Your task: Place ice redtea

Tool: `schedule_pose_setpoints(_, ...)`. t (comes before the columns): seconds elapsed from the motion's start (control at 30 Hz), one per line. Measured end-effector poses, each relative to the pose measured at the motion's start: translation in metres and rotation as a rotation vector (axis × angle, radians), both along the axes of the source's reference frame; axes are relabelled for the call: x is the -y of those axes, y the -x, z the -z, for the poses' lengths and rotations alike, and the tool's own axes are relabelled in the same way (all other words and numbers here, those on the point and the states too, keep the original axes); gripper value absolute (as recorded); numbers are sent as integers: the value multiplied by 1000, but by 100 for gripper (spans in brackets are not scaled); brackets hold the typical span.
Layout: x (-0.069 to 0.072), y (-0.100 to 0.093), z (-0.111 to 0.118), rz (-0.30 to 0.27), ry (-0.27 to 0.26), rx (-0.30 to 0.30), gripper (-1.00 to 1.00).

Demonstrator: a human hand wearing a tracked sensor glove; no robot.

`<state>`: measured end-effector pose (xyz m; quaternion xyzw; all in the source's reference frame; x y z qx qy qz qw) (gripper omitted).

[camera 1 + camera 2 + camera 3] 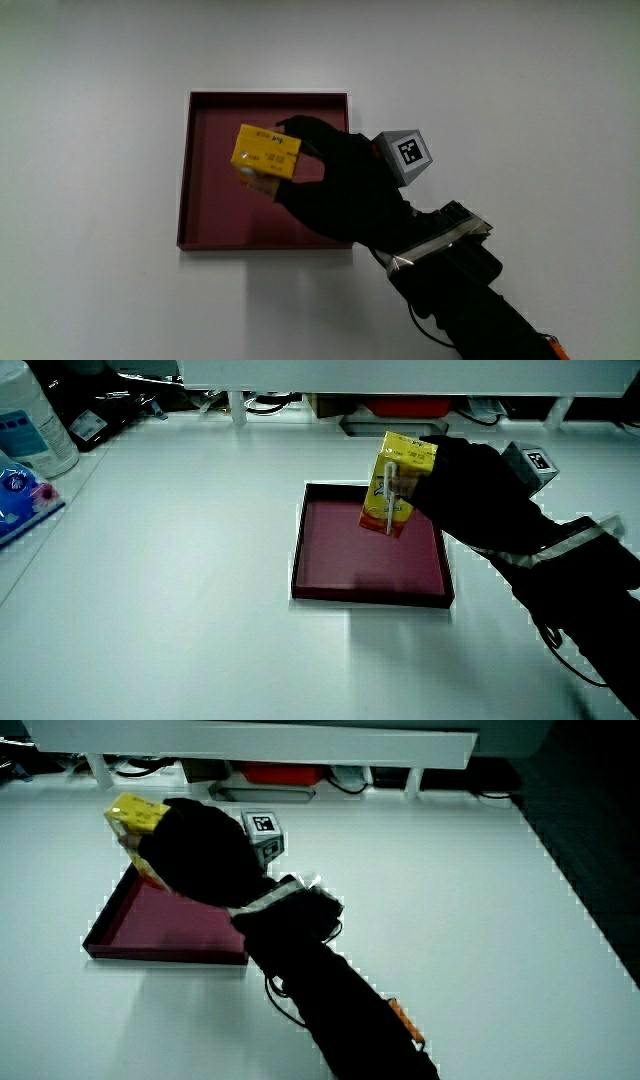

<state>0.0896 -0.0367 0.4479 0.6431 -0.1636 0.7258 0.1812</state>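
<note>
White worktop [100, 250], wide bare stretches all round the tray [262, 244]. Tray is dark red, square, shallow, low rim on every edge; it sits flat, well in from the worktop's edges. Inside it, bare floor shows nearer to me than the carton.

In a side view, a bottle [30, 420] and a blue packet [22, 495] sit near the worktop's edge, well apart from the tray. Cables and clutter lie along the low partition [400, 375].

My hand [345, 190] is over the tray, at the rim nearest my forearm [480, 300]. Fingers [310, 130] clamped on the yellow drink carton [266, 154], curled round its side. Patterned cube [408, 155] rides on the back of the glove.

Carton is up in the air above the tray floor, not touching it: in both side views it stands clear of the rim [398, 480] [135, 820]. It is held roughly upright, tilted a little. A wrapped straw [391, 500] runs down one face.
</note>
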Motion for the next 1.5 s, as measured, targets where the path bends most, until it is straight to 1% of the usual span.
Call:
schedule_pose_setpoints(0.17, 5, -7, -26, -59, 64, -55, 0)
schedule_pose_setpoints(0.23, 5, -9, -35, -83, 100, -80, 0)
schedule_pose_setpoints(0.3, 4, -10, -46, -97, 112, -91, 0)
schedule_pose_setpoints(0.33, 4, -11, -52, -105, 125, -110, 0)
schedule_pose_setpoints(0.37, 3, -11, -55, -111, 136, -100, 0)
schedule_pose_setpoints(0.43, 1, -12, -64, -118, 165, -109, 0)
schedule_pose_setpoints(0.47, 1, -12, -68, -121, 171, -119, 0)
schedule_pose_setpoints(0.5, 0, -12, -69, -120, 185, -118, 0)
schedule_pose_setpoints(0.53, -1, -12, -74, -129, 188, -122, 0)
schedule_pose_setpoints(0.6, -3, -12, -80, -128, 205, -128, 0)
schedule_pose_setpoints(0.63, -5, -13, -83, -140, 245, -85, 0)
schedule_pose_setpoints(0.67, -5, -14, -86, -127, 245, -69, 0)
schedule_pose_setpoints(0.7, -6, -14, -85, -144, 243, -84, 0)
schedule_pose_setpoints(0.73, -7, -14, -85, -147, 225, -78, 0)
schedule_pose_setpoints(0.77, -7, -13, -87, -138, 226, -76, 0)
schedule_pose_setpoints(0.8, -8, -13, -85, -142, 226, -80, 0)
schedule_pose_setpoints(0.83, -9, -13, -87, -141, 227, -80, 0)
schedule_pose_setpoints(0.87, -9, -13, -87, -140, 240, -84, 0)
schedule_pose_setpoints(0.9, -10, -13, -87, -140, 237, -77, 0)
schedule_pose_setpoints(0.93, -10, -14, -90, -139, 245, -85, 0)
schedule_pose_setpoints(1.0, -10, -13, -88, -140, 252, -73, 0)
schedule_pose_setpoints(1.13, -10, -15, -91, -149, 261, -83, -14)
schedule_pose_setpoints(1.17, -10, -15, -90, -148, 258, -72, -18)
schedule_pose_setpoints(1.2, -10, -15, -92, -146, 261, -83, -21)
schedule_pose_setpoints(1.27, -10, -15, -93, -142, 258, -82, -29)
schedule_pose_setpoints(1.33, -10, -14, -92, -140, 267, -66, -36)
schedule_pose_setpoints(1.37, -11, -14, -93, -145, 269, -76, -39)
schedule_pose_setpoints(1.4, -11, -13, -93, -143, 270, -59, -43)
schedule_pose_setpoints(1.43, -11, -13, -93, -137, 268, -66, -46)
schedule_pose_setpoints(1.47, -12, -13, -93, -148, 271, -72, -50)
schedule_pose_setpoints(1.5, -13, -14, -95, -144, 270, -73, -54)
